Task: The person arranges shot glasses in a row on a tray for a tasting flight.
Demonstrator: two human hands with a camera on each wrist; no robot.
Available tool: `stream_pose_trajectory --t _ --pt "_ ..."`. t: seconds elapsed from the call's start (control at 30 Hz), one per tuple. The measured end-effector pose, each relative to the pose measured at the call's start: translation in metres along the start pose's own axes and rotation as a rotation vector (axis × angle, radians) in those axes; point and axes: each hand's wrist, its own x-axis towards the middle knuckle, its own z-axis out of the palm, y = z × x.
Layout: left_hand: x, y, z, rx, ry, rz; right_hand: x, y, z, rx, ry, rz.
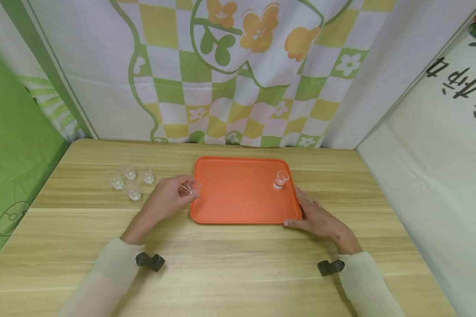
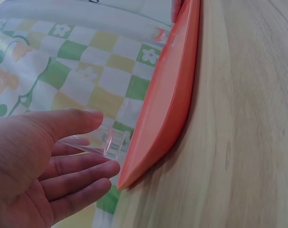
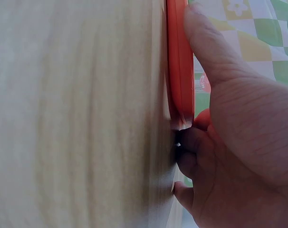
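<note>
My left hand (image 1: 168, 196) pinches a small clear shot glass (image 1: 194, 186) between thumb and fingers over the left rim of an orange tray (image 1: 238, 193). In the left wrist view the glass (image 2: 114, 142) lies between the thumb and the fingers, its base towards the tray (image 2: 158, 114). At the tray's front right corner my right hand (image 1: 321, 220) holds the edge, thumb along the front rim and fingers along the right side. Another clear shot glass (image 1: 280, 180) stands on the tray near its right edge.
Several more clear shot glasses (image 1: 132, 191) stand in a cluster on the wooden table (image 1: 230, 268), left of the tray. A checked green and yellow curtain (image 1: 238, 88) hangs behind the table's far edge. A white wall covering (image 1: 432, 176) borders the right side.
</note>
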Motion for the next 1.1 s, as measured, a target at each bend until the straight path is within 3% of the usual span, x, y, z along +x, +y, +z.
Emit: stream_pose_trajectory --t 0.47,1.1 --pt "0.02 0.007 0.029 -0.007 0.0 0.054 0.0 -0.001 0.0 -0.001 0.002 -0.008" --pt "0.05 0.029 0.066 0.011 -0.037 0.083 0.001 0.001 0.001 0.005 0.003 -0.006"
